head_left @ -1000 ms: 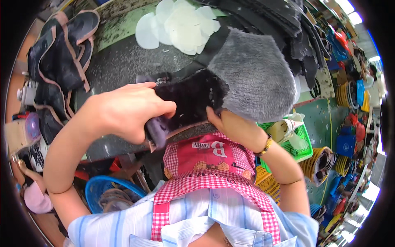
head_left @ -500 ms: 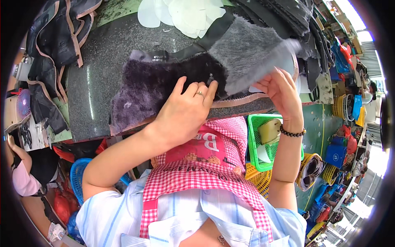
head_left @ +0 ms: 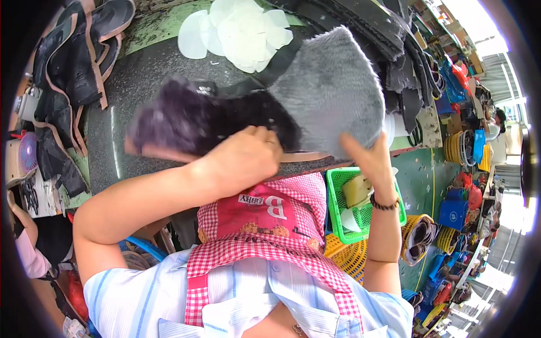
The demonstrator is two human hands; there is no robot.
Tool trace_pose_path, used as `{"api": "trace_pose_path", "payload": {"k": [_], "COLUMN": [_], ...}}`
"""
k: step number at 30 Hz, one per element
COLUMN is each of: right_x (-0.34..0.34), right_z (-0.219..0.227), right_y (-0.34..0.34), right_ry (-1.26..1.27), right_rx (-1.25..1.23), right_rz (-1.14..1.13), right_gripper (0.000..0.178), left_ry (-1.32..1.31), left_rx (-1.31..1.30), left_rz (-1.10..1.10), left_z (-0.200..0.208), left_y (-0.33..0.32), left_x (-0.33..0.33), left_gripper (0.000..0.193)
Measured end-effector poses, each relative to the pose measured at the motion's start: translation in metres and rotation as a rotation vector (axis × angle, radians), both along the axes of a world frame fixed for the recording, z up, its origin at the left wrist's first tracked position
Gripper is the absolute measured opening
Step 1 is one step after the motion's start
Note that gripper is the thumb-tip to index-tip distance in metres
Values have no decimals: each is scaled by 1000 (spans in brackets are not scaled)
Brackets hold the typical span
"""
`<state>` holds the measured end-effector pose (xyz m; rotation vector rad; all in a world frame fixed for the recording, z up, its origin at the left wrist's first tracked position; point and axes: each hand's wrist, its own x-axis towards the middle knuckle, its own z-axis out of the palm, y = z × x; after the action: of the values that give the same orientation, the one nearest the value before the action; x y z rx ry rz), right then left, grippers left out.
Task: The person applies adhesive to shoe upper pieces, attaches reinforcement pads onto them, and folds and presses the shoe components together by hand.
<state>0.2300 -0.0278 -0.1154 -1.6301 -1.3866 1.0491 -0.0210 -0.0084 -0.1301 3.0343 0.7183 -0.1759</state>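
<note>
A fur-lined boot upper [head_left: 242,121] spans the near part of the dark work surface, its left end dark purple-black and blurred by motion. Its right part is a light grey fur panel [head_left: 332,84], raised and spread out. My left hand [head_left: 251,151] is closed on the near edge of the dark part, fingers curled in. At the lower right edge of the grey panel is my right hand [head_left: 372,160], thumb in front and the other fingers partly hidden behind the fur. A tan strip shows along the near edge between my hands.
Pale cut sheets [head_left: 242,34] lie at the far middle of the dark work surface [head_left: 141,67]. Black tan-edged pieces [head_left: 79,62] hang over at the left; dark pieces [head_left: 360,28] are stacked at the far right. Below the edge is a green basket [head_left: 336,208].
The grey fur panel has been lifted and opened out towards me. My left hand has curled at the near edge; my right hand has moved slightly left and down. The dark left end is shifting.
</note>
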Motion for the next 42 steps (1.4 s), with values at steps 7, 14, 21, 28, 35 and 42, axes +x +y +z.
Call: {"api": "trace_pose_path", "payload": {"k": [7,14,21,28,35,42], "right_x": [26,29,24,32,51,11], "right_z": [-4,-14,-25,-21,-62,11], "right_y": [7,16,23,50,61,-22], "right_ry": [51,-172,-466,-846,-558,-437], "right_rx": [-52,-60,105,-47,760,940], "right_rz": [141,96,22,-25,-26,304], "right_gripper": [45,38,36,53,50,18], "left_ry": [-154,-27,66,16,-126,-618], "left_rx": [-5,88,58,169,201,-255], "left_rz": [47,-6,10,-6,42,480], "left_z": [8,-1,6,-4,-13,68], "left_y": [6,3,0,-4,-7,32], "left_x": [-7,3,11,13,2,-38], "left_gripper": [53,62,70,73,78,93]}}
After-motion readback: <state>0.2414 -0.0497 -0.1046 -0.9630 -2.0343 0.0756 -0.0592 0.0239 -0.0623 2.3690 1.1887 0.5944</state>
